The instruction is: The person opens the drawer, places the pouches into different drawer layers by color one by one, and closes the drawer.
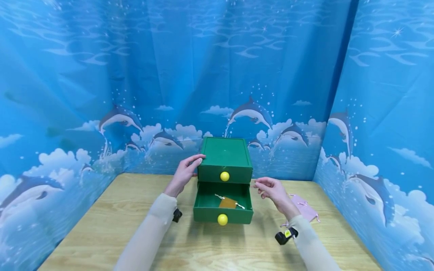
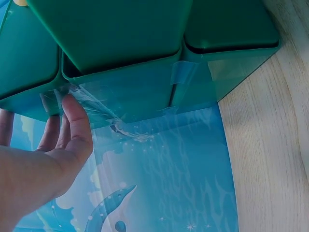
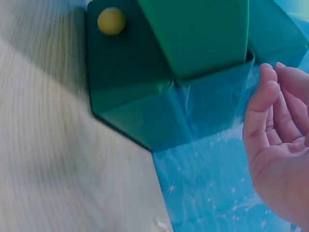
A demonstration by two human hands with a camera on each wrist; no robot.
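A green cabinet (image 1: 224,152) stands on the table, its drawers fitted with yellow knobs. The middle drawer (image 1: 207,214) is pulled out, and an orange drawstring pouch (image 1: 228,203) with white cords lies inside. The lowest drawer (image 3: 125,58) is closed and shows in the right wrist view. My left hand (image 1: 184,174) rests its fingertips against the cabinet's upper left side, thumb near the front edge. On the other side my right hand (image 1: 274,192) hovers beside the cabinet, fingers loosely bent with nothing between them. Whether its fingertips touch the side wall I cannot tell.
A pink drawstring pouch (image 1: 305,209) lies on the wooden table (image 1: 135,210) to the right, partly behind the right forearm. Blue curtains (image 1: 169,75) printed with dolphins surround the table at the back and sides.
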